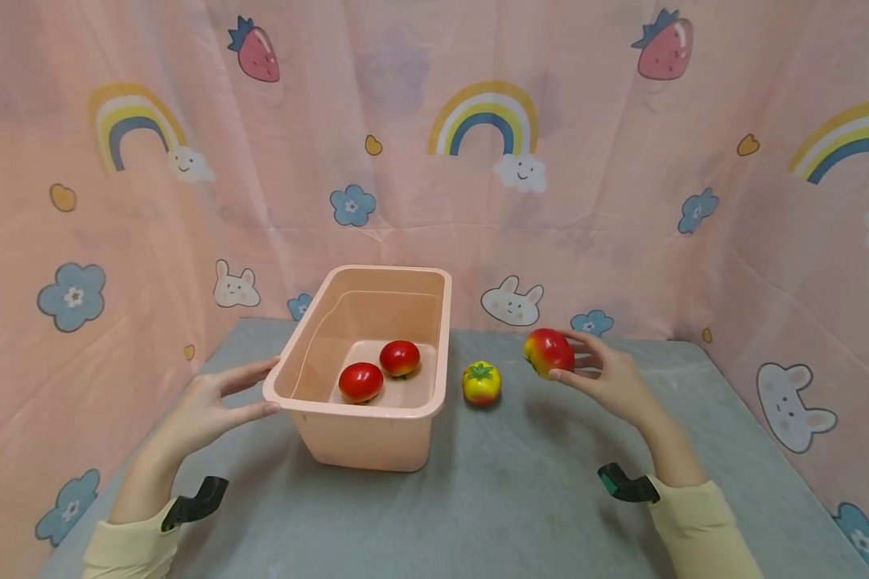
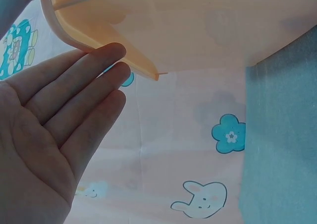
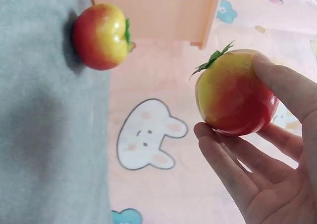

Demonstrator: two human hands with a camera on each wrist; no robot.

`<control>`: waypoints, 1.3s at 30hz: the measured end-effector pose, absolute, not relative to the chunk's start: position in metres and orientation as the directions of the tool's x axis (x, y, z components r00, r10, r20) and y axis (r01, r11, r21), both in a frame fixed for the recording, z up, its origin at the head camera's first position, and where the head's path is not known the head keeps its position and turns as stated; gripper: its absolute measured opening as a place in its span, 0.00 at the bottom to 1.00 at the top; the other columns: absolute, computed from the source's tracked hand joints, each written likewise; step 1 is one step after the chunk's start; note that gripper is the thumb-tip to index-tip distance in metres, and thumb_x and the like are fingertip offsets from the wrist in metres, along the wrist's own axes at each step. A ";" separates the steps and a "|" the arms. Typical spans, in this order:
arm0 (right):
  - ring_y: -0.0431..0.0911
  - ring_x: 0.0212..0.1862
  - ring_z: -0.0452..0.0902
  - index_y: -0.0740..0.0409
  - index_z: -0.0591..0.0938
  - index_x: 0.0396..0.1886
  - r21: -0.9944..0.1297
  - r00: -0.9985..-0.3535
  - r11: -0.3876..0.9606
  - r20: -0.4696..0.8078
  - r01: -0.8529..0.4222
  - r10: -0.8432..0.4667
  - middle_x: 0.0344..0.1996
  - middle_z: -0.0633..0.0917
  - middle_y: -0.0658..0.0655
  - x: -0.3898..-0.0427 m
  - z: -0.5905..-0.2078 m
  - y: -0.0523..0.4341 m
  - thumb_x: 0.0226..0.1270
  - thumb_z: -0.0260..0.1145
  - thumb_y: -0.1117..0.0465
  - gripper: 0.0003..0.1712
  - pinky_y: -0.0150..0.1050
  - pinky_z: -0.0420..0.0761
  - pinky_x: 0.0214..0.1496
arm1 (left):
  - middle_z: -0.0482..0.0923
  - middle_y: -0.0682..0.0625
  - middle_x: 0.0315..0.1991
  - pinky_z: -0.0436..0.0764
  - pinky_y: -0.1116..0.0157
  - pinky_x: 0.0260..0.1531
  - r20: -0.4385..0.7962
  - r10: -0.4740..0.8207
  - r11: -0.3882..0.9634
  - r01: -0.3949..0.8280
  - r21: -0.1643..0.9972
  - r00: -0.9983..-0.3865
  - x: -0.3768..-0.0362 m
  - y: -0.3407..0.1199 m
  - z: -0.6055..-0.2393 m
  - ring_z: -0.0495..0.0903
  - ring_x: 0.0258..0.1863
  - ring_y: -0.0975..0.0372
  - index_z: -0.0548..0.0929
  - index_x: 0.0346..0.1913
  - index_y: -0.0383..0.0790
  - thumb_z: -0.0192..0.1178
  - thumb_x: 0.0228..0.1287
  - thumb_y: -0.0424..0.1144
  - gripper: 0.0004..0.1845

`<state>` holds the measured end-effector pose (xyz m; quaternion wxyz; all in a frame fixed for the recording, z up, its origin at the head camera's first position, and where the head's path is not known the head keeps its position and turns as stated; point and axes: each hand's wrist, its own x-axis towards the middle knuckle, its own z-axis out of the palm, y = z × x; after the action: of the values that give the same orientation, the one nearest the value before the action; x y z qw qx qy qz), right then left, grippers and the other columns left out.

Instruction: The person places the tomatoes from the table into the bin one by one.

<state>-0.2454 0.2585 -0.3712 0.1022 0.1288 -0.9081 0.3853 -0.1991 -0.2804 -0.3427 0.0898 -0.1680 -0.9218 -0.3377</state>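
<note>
A peach-coloured plastic bin [image 1: 365, 438] stands on the table, with two red tomatoes [image 1: 360, 382] lying on its floor. My left hand [image 1: 201, 410] is at the bin's near left corner, its straight fingers and thumb touching the rim. In the left wrist view those fingers [image 2: 94, 100] lie extended along the rim. Above the table, right of the bin, my right hand [image 1: 611, 378] grips a red-and-yellow tomato [image 3: 237, 92] between thumb and fingers, its green leaves facing away from the palm. Another yellow-and-red tomato [image 1: 481, 384] with a green leafy top sits on the table between the bin and that hand.
The grey table [image 1: 507, 515] spreads under everything. A pink curtain [image 1: 608, 265] printed with rainbows, rabbits and flowers hangs behind the table and along both sides. Each wrist wears a black camera mount [image 1: 197, 503] at the yellow sleeve's cuff.
</note>
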 end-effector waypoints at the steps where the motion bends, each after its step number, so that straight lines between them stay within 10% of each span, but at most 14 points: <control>1: 0.59 0.51 0.80 0.49 0.67 0.68 -0.669 -0.945 0.673 0.286 -0.315 -0.159 0.58 0.77 0.64 -0.244 -0.369 0.258 0.56 0.70 0.43 0.42 0.51 0.84 0.46 | 0.76 0.57 0.60 0.77 0.52 0.54 0.280 0.249 0.714 0.371 0.594 -0.927 -0.199 -0.281 -0.343 0.76 0.59 0.53 0.74 0.64 0.57 0.69 0.54 0.51 0.32; 39: 0.54 0.50 0.81 0.51 0.69 0.66 -0.565 -0.869 0.661 0.337 -0.494 -0.361 0.55 0.80 0.60 -0.246 -0.304 0.216 0.54 0.73 0.47 0.40 0.45 0.85 0.44 | 0.76 0.53 0.60 0.77 0.47 0.54 0.284 0.264 0.696 0.386 0.605 -0.922 -0.197 -0.279 -0.340 0.75 0.59 0.50 0.75 0.64 0.53 0.69 0.54 0.51 0.32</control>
<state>-0.2462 0.2161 -0.3045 0.0983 0.2361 -0.9059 0.3376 -0.1973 -0.2788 -0.3396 0.0879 -0.1774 -0.9167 -0.3472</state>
